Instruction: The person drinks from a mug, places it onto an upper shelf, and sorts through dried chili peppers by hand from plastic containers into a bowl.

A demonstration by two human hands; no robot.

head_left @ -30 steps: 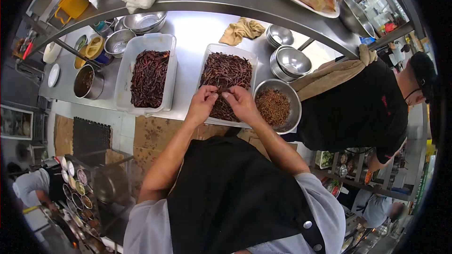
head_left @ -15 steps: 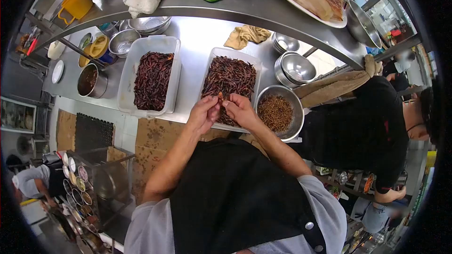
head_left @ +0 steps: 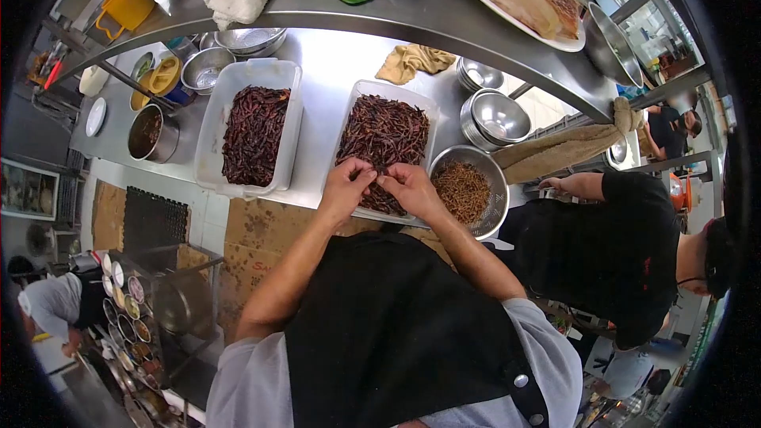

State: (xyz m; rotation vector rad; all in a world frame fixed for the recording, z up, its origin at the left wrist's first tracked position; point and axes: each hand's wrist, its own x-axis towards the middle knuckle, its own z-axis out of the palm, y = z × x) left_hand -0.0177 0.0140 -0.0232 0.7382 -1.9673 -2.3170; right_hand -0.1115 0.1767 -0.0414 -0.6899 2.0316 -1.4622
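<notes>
Before us, the left hand (head_left: 346,190) and right hand (head_left: 414,189) are meeting, fingers (head_left: 398,173) pinching what looks like a dark pod (head_left: 380,170); dried pods (head_left: 384,131) are lying beneath and beyond the fingers in a tub (head_left: 433,113). Picking-apart is seemingly under way, probably calling for a steady pull.

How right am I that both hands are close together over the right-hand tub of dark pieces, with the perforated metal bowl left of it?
Wrong side: the head view shows the perforated metal bowl right of the right-hand tub. The left hand and right hand are close together over its dark pieces.
</notes>
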